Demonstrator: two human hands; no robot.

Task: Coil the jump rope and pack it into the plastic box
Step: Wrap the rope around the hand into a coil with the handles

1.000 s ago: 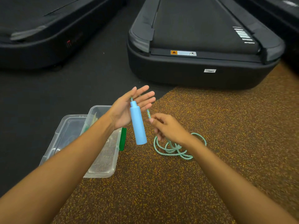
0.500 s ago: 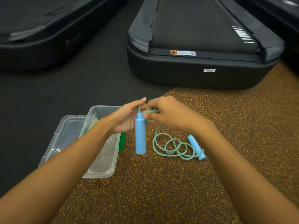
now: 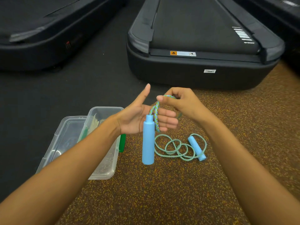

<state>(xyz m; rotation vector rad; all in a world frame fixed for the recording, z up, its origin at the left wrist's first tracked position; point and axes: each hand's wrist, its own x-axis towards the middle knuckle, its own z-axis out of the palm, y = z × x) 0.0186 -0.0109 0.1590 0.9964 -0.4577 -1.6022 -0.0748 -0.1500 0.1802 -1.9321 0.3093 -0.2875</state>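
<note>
behind left arm (image 3: 90, 143), box (image 3: 103, 172) half-hidden

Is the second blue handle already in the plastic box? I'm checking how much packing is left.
No, the second blue handle lies on the speckled floor among loose rope loops, right of the plastic box.

Blue-handled jump rope (image 3: 178, 148) lies half-coiled beside open plastic box (image 3: 103, 174).

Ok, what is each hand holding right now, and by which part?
The right hand pinches the rope near the hanging blue handle. The rope loops over the open left hand, which grips nothing.
</note>
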